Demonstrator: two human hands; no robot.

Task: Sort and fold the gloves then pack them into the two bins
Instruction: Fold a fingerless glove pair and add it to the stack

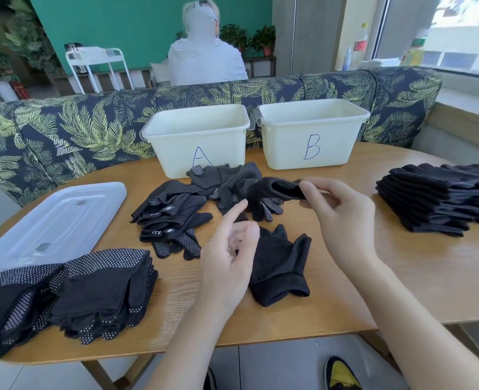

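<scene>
While our right hand [334,209] pinched a dotted glove [272,192] by its cuff | its fingers trailed toward 8 o'clock, over the loose pile [176,218] | our left hand [230,249], nearer, hovered spread and empty | bins [199,128] waited at 12 o'clock.

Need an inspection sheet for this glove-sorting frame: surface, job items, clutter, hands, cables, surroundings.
Surface: wooden table, round-edged.
Job's things: bin A and bin B at the back, nothing visible inside; dotted glove stacks near left; plain glove stack right; loose glove pile centre; single glove in front.
Clutter: bin lid left.
Hands: right hand pinches a dotted glove; left hand holds nothing.
Cables: nothing seen.
Surroundings: leaf-print sofa, seated person behind, window right.
</scene>
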